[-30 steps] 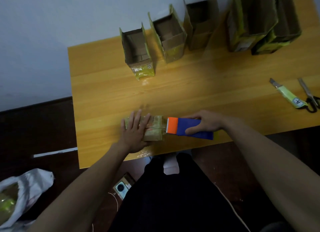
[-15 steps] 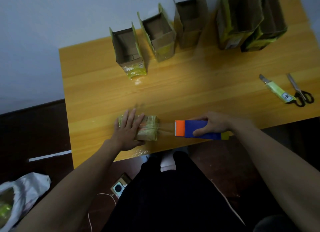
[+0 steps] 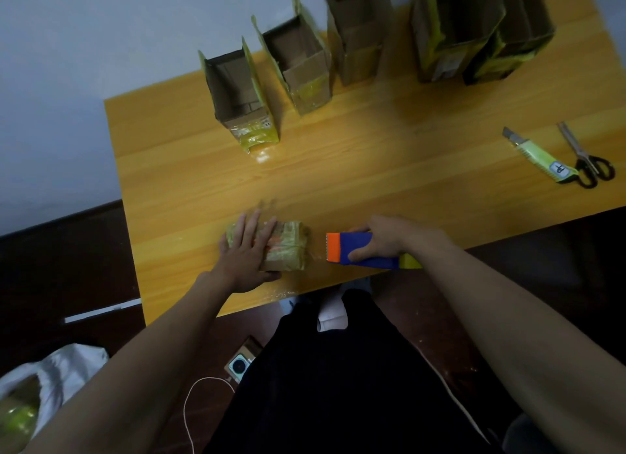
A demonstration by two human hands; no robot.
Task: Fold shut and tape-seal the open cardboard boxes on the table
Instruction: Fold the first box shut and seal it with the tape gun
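Left hand: the left hand [image 3: 249,250] lay flat, palm down, on top of a small closed cardboard box [image 3: 284,247], fingers straight and spread toward the far edge, forearm reaching in from the lower left.
Left grip: wide, pressing on the box rather than curling round it.
Right hand: the right hand [image 3: 386,238] wrapped round the blue body of a tape dispenser [image 3: 359,252], thumb underneath near the front, forearm reaching in from the lower right.
Right grip: holding the tape dispenser.
Tape dispenser: its orange toothed end pointed left toward the box and stood just beside it, apart from its right side.
Closed box: it sat on the wooden surface [image 3: 372,169] near the front edge, wrapped in shiny tape.
Open boxes: five open cardboard boxes stood in a row along the far edge, the leftmost [image 3: 242,97] nearest the closed box, the two on the right [image 3: 481,30] larger and touching.
Tools: a green utility knife [image 3: 538,155] and scissors [image 3: 587,157] lay side by side at the right of the surface, well apart from the hands.
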